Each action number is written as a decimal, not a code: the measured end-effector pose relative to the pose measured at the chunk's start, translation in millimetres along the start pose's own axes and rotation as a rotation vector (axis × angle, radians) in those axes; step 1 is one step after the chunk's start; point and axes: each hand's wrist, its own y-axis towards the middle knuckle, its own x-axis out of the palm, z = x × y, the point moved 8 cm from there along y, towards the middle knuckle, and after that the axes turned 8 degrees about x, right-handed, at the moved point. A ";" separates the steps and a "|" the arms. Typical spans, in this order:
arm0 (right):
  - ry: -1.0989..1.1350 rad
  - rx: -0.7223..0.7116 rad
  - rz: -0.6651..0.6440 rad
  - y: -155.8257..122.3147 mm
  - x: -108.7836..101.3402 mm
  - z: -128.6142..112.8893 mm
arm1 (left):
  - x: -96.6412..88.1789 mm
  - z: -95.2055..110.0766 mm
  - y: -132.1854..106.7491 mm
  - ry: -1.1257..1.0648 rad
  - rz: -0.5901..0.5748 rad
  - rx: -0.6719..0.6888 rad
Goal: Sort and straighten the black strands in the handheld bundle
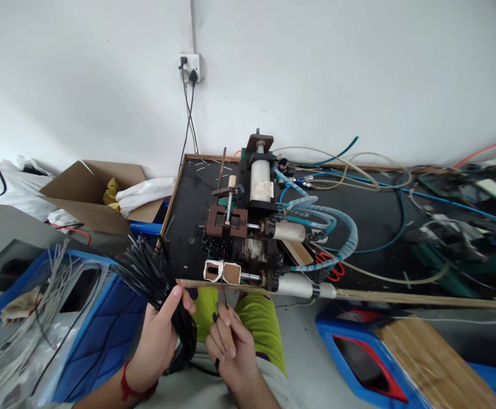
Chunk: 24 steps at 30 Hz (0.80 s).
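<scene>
A thick bundle of black cables [150, 272] is wrapped in my left hand [163, 329], its many cut ends fanning out to the upper left. My right hand [233, 346] is closed in a pinch around a single thin black cable [225, 295], which runs up toward the machine's front clamp. That clamp has white-edged jaws [222, 271] and sits at the table's front edge, just above my right hand. Behind it stands the pneumatic machine [260, 182] with brown metal jaws [226, 221]. Small black scraps [216, 244] lie around its base.
The black-topped table [375, 210] carries blue air hoses [350, 227]. At left are an open cardboard box [90, 193] and a blue bin [99, 318] with white cables and a phone. Blue crates [350, 363] stand on the floor at right. A wall socket [189, 68] is behind.
</scene>
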 end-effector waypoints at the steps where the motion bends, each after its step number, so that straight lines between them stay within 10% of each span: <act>1: -0.006 -0.005 0.000 0.1 0.5 0.6 | -0.8 -1.0 -0.7 -0.013 0.002 -0.013; 8: -0.470 -0.186 0.187 -2.5 -12.6 -9.2 | -4.9 -0.7 -7.3 -0.059 -0.036 -0.036; 15: -1.329 -0.484 0.258 -56.0 24.2 -36.5 | -7.3 -0.7 -19.0 -0.044 -0.065 -0.048; 19: -1.483 -0.613 0.753 -127.4 -31.0 -81.0 | -4.9 -3.4 -27.2 -0.004 -0.075 -0.037; 22: -1.668 -0.252 1.184 -165.8 -82.4 -105.3 | -3.4 -12.7 -33.0 0.044 -0.081 -0.045; 24: -1.742 -0.155 1.254 -170.6 -76.8 -111.4 | 0.1 -21.1 -36.8 0.090 -0.116 -0.058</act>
